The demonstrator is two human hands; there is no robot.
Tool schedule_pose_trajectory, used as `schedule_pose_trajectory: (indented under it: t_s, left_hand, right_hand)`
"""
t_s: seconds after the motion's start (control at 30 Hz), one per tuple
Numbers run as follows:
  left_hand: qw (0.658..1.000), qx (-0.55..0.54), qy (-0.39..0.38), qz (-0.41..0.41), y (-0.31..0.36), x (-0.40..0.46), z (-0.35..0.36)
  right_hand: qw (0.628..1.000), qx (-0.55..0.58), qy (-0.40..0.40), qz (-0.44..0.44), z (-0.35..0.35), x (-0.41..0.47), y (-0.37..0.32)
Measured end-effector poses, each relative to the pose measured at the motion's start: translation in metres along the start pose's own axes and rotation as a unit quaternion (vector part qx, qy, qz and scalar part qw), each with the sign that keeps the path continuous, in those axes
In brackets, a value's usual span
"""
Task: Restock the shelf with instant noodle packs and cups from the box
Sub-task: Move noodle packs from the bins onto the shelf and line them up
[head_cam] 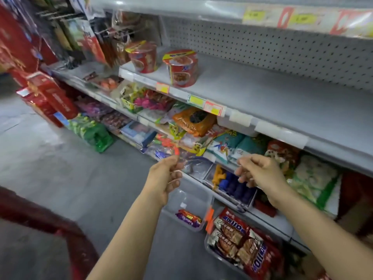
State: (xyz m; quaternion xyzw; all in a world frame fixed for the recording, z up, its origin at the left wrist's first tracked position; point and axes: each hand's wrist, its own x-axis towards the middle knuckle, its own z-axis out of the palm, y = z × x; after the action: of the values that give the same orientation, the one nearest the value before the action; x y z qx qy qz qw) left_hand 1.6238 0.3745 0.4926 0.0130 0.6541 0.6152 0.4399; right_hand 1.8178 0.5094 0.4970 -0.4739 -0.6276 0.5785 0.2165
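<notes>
Two red instant noodle cups stand on the grey middle shelf [262, 93]: one [143, 57] at its left end, the other [181, 67] just right of it near the front edge. The rest of that shelf is bare. Below it, my left hand [165, 174] pinches a sheet of clear plastic wrap [191, 164] that has an orange-red strip at its top. My right hand [260, 172] has its fingers curled on the wrap's other side. The wrap hangs stretched between both hands and holds nothing that I can see.
The lower shelves are packed with snack bags [193, 120]. Clear bins hold small toys [232, 184] and chocolate bars [240, 241]. Red gift boxes [48, 96] lean at the left. A dark red rim [66, 233] curves across the lower left over grey floor.
</notes>
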Motion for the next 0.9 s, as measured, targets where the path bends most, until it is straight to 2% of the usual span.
schedule_pose_trajectory:
  t_s: [0.17, 0.5, 0.7, 0.9]
  left_hand:
    - [0.996, -0.030, 0.024, -0.080, -0.049, 0.030, -0.014]
    - [0.974, -0.074, 0.109, -0.182, -0.150, 0.121, -0.034]
    - [0.951, -0.154, 0.115, -0.243, -0.219, 0.184, -0.048]
    - [0.940, -0.163, 0.119, -0.277, -0.287, 0.264, -0.068]
  right_hand:
    - [0.997, -0.011, -0.040, 0.062, 0.025, 0.020, 0.041]
    - [0.975, -0.047, -0.131, 0.173, 0.093, 0.093, 0.165]
    - [0.954, -0.052, -0.164, 0.247, 0.143, 0.140, 0.251]
    - [0.936, -0.064, -0.168, 0.302, 0.202, 0.187, 0.332]
